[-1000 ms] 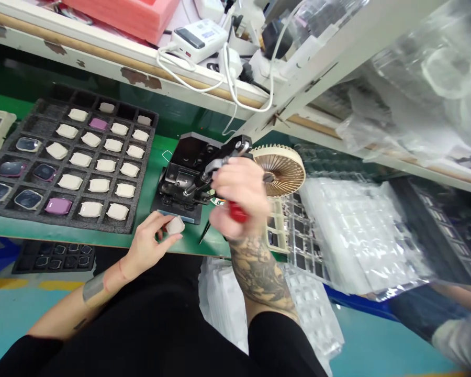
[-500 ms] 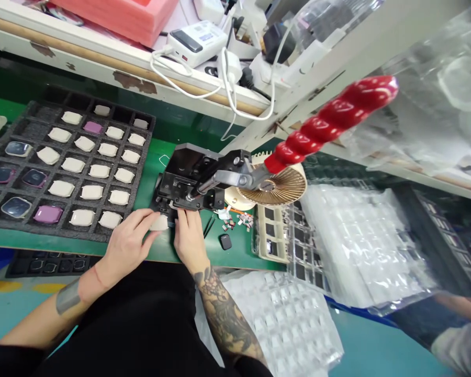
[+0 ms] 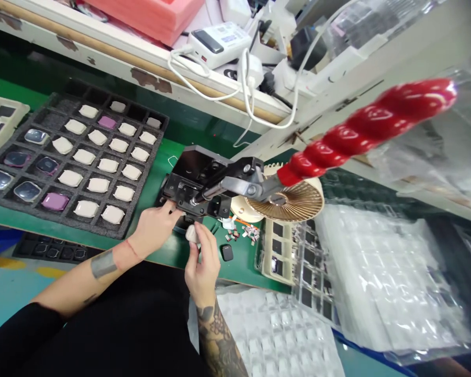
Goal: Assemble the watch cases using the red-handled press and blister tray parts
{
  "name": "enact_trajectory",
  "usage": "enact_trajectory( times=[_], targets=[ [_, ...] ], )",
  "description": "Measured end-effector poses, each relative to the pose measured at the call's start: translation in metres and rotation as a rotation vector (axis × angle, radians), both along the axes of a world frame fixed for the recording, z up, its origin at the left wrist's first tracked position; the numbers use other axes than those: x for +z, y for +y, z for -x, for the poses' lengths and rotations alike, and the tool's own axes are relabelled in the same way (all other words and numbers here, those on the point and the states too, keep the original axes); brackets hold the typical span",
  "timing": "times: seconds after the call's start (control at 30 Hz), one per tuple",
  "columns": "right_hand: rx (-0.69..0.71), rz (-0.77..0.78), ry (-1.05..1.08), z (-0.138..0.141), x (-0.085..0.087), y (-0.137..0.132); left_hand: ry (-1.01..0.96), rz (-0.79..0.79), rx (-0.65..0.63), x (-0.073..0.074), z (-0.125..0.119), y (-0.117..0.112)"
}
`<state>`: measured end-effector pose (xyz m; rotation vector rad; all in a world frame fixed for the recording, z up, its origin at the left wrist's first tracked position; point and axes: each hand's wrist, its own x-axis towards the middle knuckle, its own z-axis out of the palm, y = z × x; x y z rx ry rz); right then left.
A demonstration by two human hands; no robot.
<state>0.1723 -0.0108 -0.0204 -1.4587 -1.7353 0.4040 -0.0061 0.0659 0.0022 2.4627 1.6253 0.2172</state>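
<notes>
Head view shows me a small cream rounded-square piece [image 3: 191, 234] pinched in a narrow grip between the thumb and fingers of the right hand [image 3: 201, 264], just in front of a black hand press [image 3: 192, 180]. The fingers cover part of the piece, so I can't see its whole outline. The left hand [image 3: 155, 229] comes in from the left, with its fingertips [image 3: 168, 207] at the front edge of the press. Whether it is holding anything I cannot tell, because the press hides the ends of the fingers. The underside of the press is also hidden from me. A red twisted handle [image 3: 361, 125] runs up and to the right from the press, blurred along its length. On the green bench mat [image 3: 241, 272] beside the press lie a small black rounded part [image 3: 227, 253] and a scatter of tiny scraps [image 3: 241, 234], too small for me to identify. To the left, a dark foam tray [image 3: 53, 118] holds rows of cream pieces [image 3: 86, 209], a few purple pieces [image 3: 55, 201] and clear glassy covers [image 3: 27, 191]. A tan pleated desk fan [image 3: 286, 203] stands behind the press, partly hidden by its lever. Further right are an ivory tray with black windows [image 3: 275, 246] and stacked clear plastic trays [image 3: 380, 283], their contents lost in glare. Above, on a shelf, sits a white power unit [image 3: 219, 47] with tangled white cables [image 3: 192, 78].
</notes>
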Motion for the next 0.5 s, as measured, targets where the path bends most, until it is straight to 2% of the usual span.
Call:
enact_trajectory(
  times=[0.1, 0.23, 0.3, 0.37, 0.43, 0.5],
  targets=[
    [-0.028, -0.016, -0.036, -0.009, -0.001, -0.003, 0.046, 0.110, -0.020, 0.004, -0.010, 0.009],
    [-0.012, -0.075, -0.064, -0.016, 0.001, -0.001, -0.029, 0.159, -0.095, 0.016, -0.003, -0.001],
    [0.031, -0.148, -0.080, -0.014, 0.004, 0.003, -0.261, 0.198, -0.125, 0.023, 0.005, -0.013],
    [0.106, -0.244, -0.112, -0.008, 0.007, 0.010, -0.665, 0.287, -0.114, 0.028, 0.011, -0.026],
    [0.217, -0.345, -0.170, 0.001, 0.013, 0.022, -1.046, 0.369, -0.004, 0.033, 0.017, -0.038],
    [0.332, -0.406, -0.247, 0.006, 0.024, 0.036, -1.207, 0.377, 0.128, 0.036, 0.025, -0.043]
  ],
)
